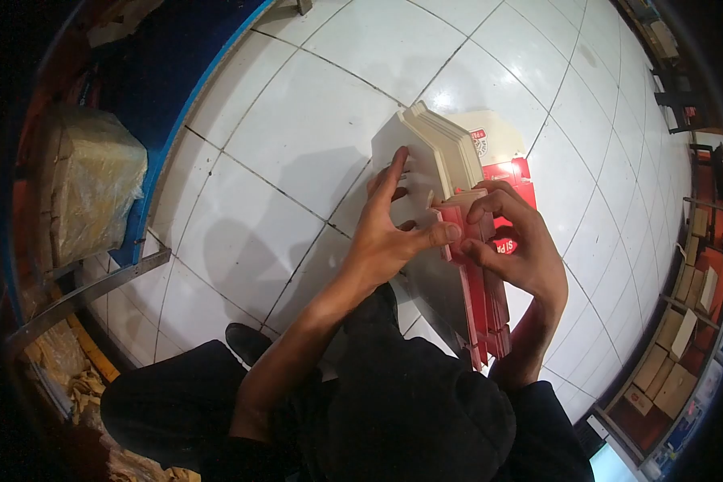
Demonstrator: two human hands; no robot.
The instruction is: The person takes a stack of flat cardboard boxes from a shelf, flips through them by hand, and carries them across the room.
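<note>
A stack of die-cut cardboard sheets [450, 149], cream at the far end and red along the near edges, stands on edge in front of my legs. My left hand [390, 229] braces its left face, fingers spread along the grey side and thumb hooked over the red edges. From the right, my right hand [526, 245] curls its fingers and thumb onto the red upper edges. Another cardboard sheet [502, 140], cream and red with a printed emblem and white lettering, lies on the floor just beyond, partly hidden by the stack and my right hand.
White floor tiles [281, 136] surround me. To the left stands a blue-edged table [169, 153] with a metal bar and a plastic-wrapped bundle [96, 185]. Crumpled brown material [72, 369] lies at lower left. Shelves with cardboard boxes [671, 353] line the right side.
</note>
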